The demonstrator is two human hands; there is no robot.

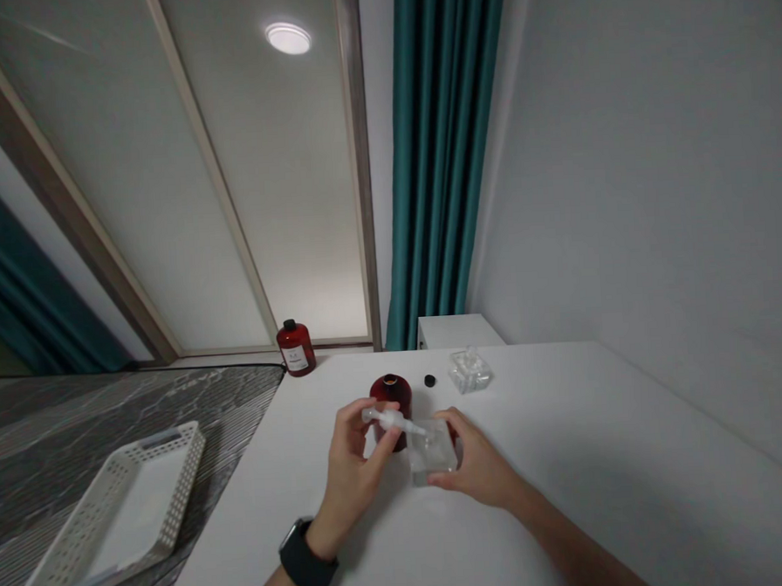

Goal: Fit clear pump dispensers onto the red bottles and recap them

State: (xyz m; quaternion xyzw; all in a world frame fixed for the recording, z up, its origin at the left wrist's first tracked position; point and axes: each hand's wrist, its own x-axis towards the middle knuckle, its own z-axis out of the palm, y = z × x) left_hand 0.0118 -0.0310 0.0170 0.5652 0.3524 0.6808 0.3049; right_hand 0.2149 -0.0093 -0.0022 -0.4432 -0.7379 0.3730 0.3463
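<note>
My left hand (353, 465), with a dark watch on its wrist, pinches a white pump head (390, 418) between thumb and fingers. The pump's lower end reaches to the top of a clear square bottle (432, 457); whether it is inside the neck I cannot tell. Around the right side of that bottle my right hand (475, 465) is closed. Just behind my left hand stands a dark red bottle (396, 389) with its neck uncapped, partly hidden by the hand and pump. A small black cap (430, 380) lies to the right of its neck.
Another clear square bottle (470, 372) stands farther back on the white table (569, 441). At the far left corner is a capped red bottle (295, 350) with a white label. A white perforated basket (120, 508) sits lower, left of the table. A white cabinet (458, 330) stands behind.
</note>
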